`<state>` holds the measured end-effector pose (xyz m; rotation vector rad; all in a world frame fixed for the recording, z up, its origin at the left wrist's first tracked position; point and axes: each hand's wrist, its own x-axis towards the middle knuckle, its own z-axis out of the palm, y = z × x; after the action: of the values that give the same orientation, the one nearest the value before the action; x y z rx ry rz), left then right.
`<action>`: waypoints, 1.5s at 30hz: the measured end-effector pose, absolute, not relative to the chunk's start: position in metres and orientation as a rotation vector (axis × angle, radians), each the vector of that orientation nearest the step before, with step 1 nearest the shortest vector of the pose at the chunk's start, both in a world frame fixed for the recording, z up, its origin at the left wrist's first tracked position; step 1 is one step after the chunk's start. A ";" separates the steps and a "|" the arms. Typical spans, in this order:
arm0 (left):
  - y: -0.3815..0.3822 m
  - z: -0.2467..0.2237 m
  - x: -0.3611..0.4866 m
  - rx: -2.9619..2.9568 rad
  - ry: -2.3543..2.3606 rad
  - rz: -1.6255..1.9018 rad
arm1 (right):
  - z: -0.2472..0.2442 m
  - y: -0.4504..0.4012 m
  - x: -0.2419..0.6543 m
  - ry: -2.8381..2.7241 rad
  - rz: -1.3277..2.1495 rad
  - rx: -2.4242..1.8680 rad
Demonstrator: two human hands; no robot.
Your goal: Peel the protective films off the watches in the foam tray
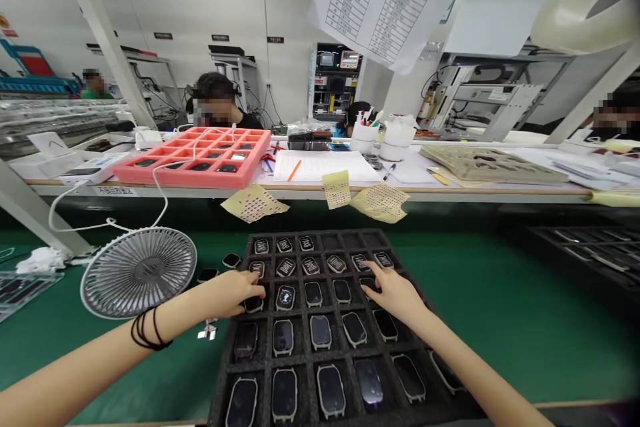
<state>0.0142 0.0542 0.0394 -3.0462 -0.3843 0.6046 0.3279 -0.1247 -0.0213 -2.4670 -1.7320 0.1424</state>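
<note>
A black foam tray with many compartments lies on the green mat, most of them holding a smartwatch. My left hand is over the tray's left edge, fingers curled down onto a watch in the third row. Toward the right side, my right hand reaches into the tray, index finger on a lit watch and thumb by a dark one below it. Neither hand has lifted a watch. Several back-row watches show white text, and one watch shows a round dial.
A grey fan stands left of the tray, with two loose watches beside it. On the shelf are a pink foam tray, papers and a beige tray. Another black tray is at right. People sit beyond.
</note>
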 end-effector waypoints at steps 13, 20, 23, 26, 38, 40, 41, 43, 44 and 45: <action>0.059 0.034 0.022 -3.011 -0.317 0.637 | -0.008 -0.124 0.321 -1.688 0.266 -2.515; 0.059 0.033 0.023 -2.974 -0.287 0.668 | -0.010 -0.123 0.323 -1.687 0.338 -2.457; 0.059 0.031 0.023 -2.963 -0.279 0.664 | -0.013 -0.123 0.326 -1.658 0.362 -2.437; 0.059 0.032 0.023 -2.968 -0.295 0.665 | -0.013 -0.124 0.326 -1.607 0.387 -2.442; 0.059 0.035 0.022 -3.015 -0.327 0.628 | -0.009 -0.123 0.318 -1.624 0.312 -2.527; 0.059 0.034 0.022 -3.000 -0.319 0.648 | -0.008 -0.123 0.317 -1.630 0.309 -2.524; 0.059 0.034 0.023 -2.989 -0.311 0.656 | -0.008 -0.123 0.316 -1.632 0.308 -2.521; 0.059 0.033 0.023 -2.975 -0.287 0.649 | -0.009 -0.124 0.314 -1.642 0.303 -2.518; 0.060 0.032 0.022 -2.974 -0.276 0.640 | -0.009 -0.124 0.313 -1.645 0.291 -2.525; 0.060 0.032 0.022 -2.977 -0.270 0.627 | -0.010 -0.125 0.312 -1.643 0.271 -2.536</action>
<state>0.0220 0.0597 0.0318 -2.9769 -0.2696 0.6271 0.3124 -0.1251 -0.0102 -2.5360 -1.6430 0.2708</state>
